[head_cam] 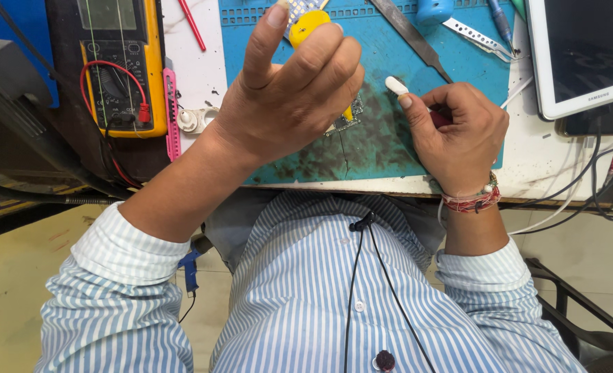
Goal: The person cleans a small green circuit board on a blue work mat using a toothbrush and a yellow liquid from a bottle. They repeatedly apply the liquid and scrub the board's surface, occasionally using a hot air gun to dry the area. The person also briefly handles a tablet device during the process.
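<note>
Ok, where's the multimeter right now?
In the head view, the yellow multimeter sits at the upper left of the bench, left of the blue mat and beside a pink tool.

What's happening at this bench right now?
A person in a striped shirt sits at a blue work mat. The left hand holds a yellow tool over a small circuit board on the mat. The right hand grips a white-tipped tool. A yellow multimeter lies to the left.

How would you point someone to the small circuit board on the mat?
Start at the blue work mat on the bench. The small circuit board lies at its stained middle, just beyond the left hand. It alone is flat and studded with tiny components, unlike the metal tools above.
</note>
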